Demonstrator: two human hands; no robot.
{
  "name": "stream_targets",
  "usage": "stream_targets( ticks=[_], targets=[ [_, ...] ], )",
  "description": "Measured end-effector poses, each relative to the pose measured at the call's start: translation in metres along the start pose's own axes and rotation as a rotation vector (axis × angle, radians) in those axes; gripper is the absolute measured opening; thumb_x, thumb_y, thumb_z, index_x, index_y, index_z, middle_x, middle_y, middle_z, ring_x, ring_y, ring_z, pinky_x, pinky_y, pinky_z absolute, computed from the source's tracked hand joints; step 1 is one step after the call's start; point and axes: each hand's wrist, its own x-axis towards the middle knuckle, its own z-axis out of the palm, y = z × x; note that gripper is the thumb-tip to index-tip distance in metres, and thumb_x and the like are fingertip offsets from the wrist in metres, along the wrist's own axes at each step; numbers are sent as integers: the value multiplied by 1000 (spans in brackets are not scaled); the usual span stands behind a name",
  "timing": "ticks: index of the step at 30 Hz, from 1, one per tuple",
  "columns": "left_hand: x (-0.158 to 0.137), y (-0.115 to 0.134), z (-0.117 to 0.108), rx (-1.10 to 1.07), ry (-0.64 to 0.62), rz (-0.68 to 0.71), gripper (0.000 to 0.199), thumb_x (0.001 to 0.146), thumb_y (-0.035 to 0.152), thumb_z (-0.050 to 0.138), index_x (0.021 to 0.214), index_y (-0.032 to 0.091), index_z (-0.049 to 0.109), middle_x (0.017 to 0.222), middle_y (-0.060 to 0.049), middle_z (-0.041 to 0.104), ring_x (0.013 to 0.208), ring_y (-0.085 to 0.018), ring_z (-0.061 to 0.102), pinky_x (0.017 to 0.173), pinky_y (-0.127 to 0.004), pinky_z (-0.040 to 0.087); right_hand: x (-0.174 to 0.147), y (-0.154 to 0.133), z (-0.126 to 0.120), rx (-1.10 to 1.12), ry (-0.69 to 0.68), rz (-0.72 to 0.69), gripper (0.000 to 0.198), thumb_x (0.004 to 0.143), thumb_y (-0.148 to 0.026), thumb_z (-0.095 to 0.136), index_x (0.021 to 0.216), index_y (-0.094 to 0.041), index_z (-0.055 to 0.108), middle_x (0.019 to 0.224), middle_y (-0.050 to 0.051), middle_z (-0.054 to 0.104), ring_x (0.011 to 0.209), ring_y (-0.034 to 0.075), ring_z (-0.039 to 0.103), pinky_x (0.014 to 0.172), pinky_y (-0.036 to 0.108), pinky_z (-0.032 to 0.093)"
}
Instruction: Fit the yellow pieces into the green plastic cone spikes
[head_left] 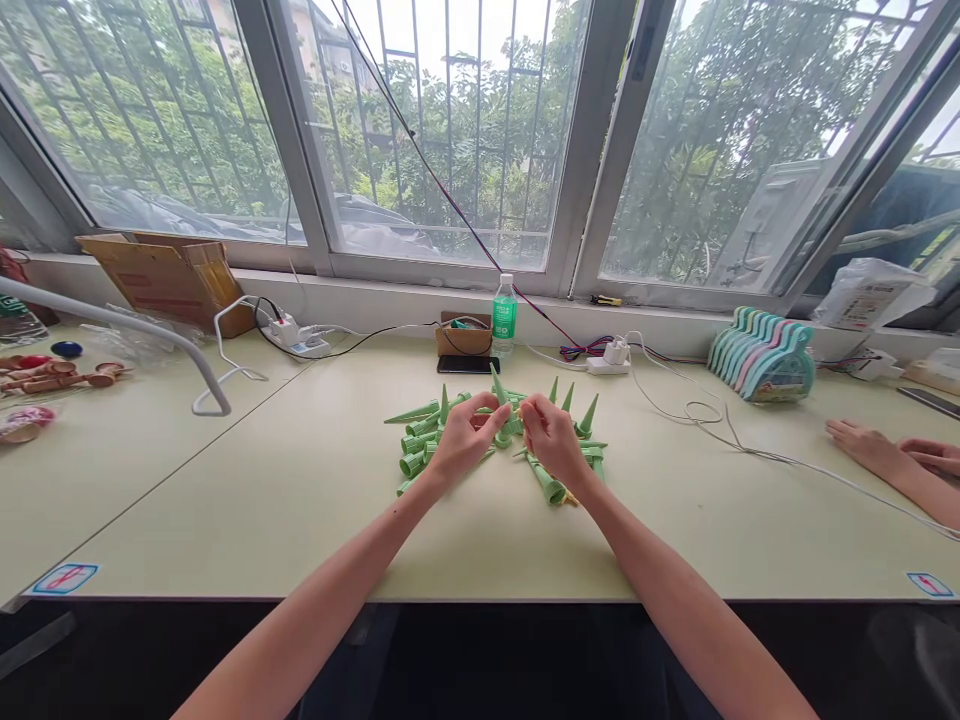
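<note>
My left hand point(471, 437) is closed, thumb and fingertips pinched around a pale green plastic spike point(502, 437). Its pointed tip rises above the fingers and its wider base shows below them. Close by on the right, my right hand point(553, 440) is closed too, its fingertips pinching a small yellowish piece point(520, 413) that is mostly hidden. Several green spikes with ribbed, hollow ends lie left of my left hand, one of them a ribbed spike point(412, 464). More lie or stand point-up around my right hand, including an upright cone point(588, 416) and a lying spike point(553, 490).
A phone point(469, 365), a small cardboard box point(454, 340) and a water bottle point(505, 315) stand behind the spikes. Power strips point(609, 365) and a white cable point(780, 460) lie rightward, near pastel hangers point(765, 360) and another person's hand point(862, 440). A metal stand point(150, 330) juts in at left.
</note>
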Motion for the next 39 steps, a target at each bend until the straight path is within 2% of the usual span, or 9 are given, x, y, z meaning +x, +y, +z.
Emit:
stream_targets(
  ticks=[3, 6, 9, 15, 19, 23, 29, 34, 39],
  targets=[
    [1, -3, 0, 32, -1, 49, 29, 83, 44, 65, 79, 16, 55, 63, 4, 44, 45, -4, 33, 39, -18, 24, 0, 1, 0, -24, 8, 7, 36, 98, -48, 38, 74, -22, 41, 55, -6, 39, 46, 10, 37, 49, 23, 32],
    [1, -6, 0, 107, 15, 162, 24, 84, 40, 65, 86, 16, 62, 82, -1, 53, 52, -4, 41, 44, -18, 34, 1, 0, 0, -54, 19, 19, 40, 98, -48, 38, 68, -22, 37, 53, -6, 36, 46, 10, 35, 48, 24, 31],
    [2, -9, 0, 196, 16, 239, 22, 87, 39, 62, 94, 19, 67, 91, -3, 54, 53, -4, 41, 46, -19, 38, 1, 1, 1, -63, 33, 31, 42, 98, -49, 38, 66, -22, 35, 52, -6, 36, 47, 10, 36, 49, 24, 31],
    [2, -10, 1, 266, 65, 273, 20, 89, 38, 59, 98, 22, 66, 97, -3, 54, 52, -3, 39, 45, -18, 38, 2, 3, 3, -17, 73, 35, 41, 97, -50, 39, 68, -22, 37, 53, -6, 37, 46, 10, 34, 48, 24, 29],
    [2, -11, 3, 211, 112, 200, 26, 91, 42, 54, 107, 22, 57, 97, -3, 55, 50, -2, 41, 43, -17, 36, 2, 2, 3, 1, 130, 30, 40, 97, -51, 39, 71, -21, 41, 54, -6, 39, 47, 9, 36, 48, 23, 30],
    [3, -10, 4, 69, 139, 76, 34, 92, 50, 49, 111, 22, 48, 79, 2, 54, 44, -3, 40, 39, -16, 32, 0, -2, 2, 0, 170, 17, 38, 97, -52, 38, 76, -21, 46, 56, -5, 42, 47, 9, 39, 49, 23, 33],
    [2, -2, 5, -90, -27, -82, 42, 90, 59, 47, 104, 20, 47, 57, 5, 53, 39, -6, 39, 36, -17, 30, -1, -5, -1, -19, 75, -28, 37, 97, -51, 38, 80, -21, 49, 59, -3, 49, 49, 10, 43, 51, 22, 37],
    [0, 3, 6, -108, -57, -115, 43, 85, 59, 55, 97, 18, 51, 55, 5, 53, 38, -6, 39, 36, -17, 30, 0, -5, -2, -28, 38, 0, 37, 96, -52, 39, 78, -21, 47, 58, -3, 47, 50, 11, 44, 50, 22, 36],
    [-1, 1, 4, -77, -49, -93, 42, 84, 56, 59, 101, 18, 52, 60, 5, 53, 41, -5, 39, 38, -17, 32, 1, -3, -3, -57, 44, -12, 36, 97, -49, 39, 77, -20, 48, 60, -4, 46, 51, 10, 40, 52, 22, 34]
  ],
)
